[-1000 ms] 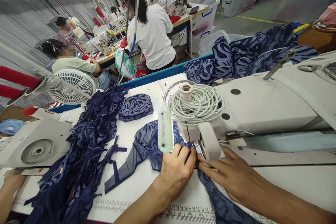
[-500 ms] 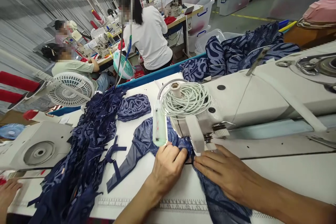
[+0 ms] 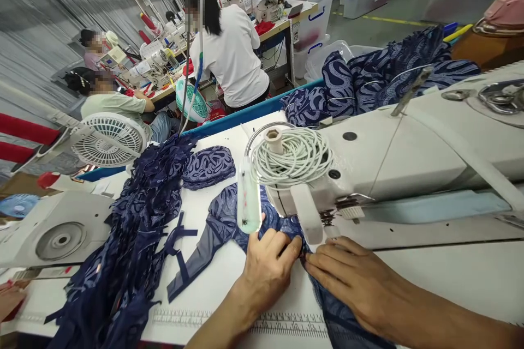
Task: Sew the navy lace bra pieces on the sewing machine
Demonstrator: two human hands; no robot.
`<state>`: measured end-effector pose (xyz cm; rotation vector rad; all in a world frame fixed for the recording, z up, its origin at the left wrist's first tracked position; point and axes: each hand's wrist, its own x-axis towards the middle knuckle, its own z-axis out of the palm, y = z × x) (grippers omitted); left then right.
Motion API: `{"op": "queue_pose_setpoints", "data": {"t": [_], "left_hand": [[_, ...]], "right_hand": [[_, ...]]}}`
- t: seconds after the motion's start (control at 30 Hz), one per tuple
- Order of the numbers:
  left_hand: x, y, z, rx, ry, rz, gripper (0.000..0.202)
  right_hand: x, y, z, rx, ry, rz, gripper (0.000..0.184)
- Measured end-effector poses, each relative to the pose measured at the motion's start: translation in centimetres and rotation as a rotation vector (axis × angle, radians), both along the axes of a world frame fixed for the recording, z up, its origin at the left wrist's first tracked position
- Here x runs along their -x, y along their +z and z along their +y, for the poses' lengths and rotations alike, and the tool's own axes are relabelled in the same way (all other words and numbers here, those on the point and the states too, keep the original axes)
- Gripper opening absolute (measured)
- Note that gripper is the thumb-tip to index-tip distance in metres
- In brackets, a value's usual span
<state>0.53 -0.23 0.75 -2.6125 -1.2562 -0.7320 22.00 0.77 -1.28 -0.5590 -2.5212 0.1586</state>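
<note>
My L hand [image 3: 268, 262] pinched on navy cloth [image 3: 282, 223]; cloth also ahead of it & under my R hand [image 3: 354, 275], flat w/ fingers straight. Machine [image 3: 380, 150] just beyond R hand.

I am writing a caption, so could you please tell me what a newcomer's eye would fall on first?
A coil of pale cord atop the sewing machine probably stands out first, beyond the left hand and right hand on the patterned navy fabric. Next may come the long navy heap on the white table, left of both hands.
</note>
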Motion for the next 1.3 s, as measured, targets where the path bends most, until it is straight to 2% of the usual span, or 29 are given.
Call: {"op": "queue_pose_setpoints", "data": {"t": [0.37, 0.53, 0.7, 0.83, 0.97, 1.13, 1.3], "left_hand": [[-0.8, -1.0, -1.3, 0.007, 0.034, 0.063, 0.034], [-0.6, -1.2, -0.6, 0.024, 0.056, 0.083, 0.035], [-0.2, -1.4, 1.5, -0.047, 0.073, 0.115, 0.032], [-0.3, -1.3, 2.2, 0.018, 0.107, 0.145, 0.027], [-0.8, -0.9, 1.4, 0.011, 0.139, 0.084, 0.027], [-0.6, 0.0, 0.5, 0.032, 0.121, -0.090, 0.029], [-0.9, -0.2, 0.2, -0.012, 0.105, 0.043, 0.030]], "right_hand": [[0.2, 1.1, 0.3, -0.009, -0.028, 0.102, 0.033], [0.3, 1.3, 0.5, -0.008, -0.037, 0.134, 0.036], [0.0, 0.1, 1.1, -0.082, -0.049, 0.065, 0.053], [-0.3, -0.7, 1.3, -0.115, -0.072, -0.012, 0.065], [-0.1, -0.3, 1.2, -0.088, -0.104, -0.006, 0.059], [0.2, 0.4, 1.0, -0.069, -0.070, 0.048, 0.053], [0.4, 0.8, 0.8, -0.020, -0.096, 0.064, 0.046]]}}
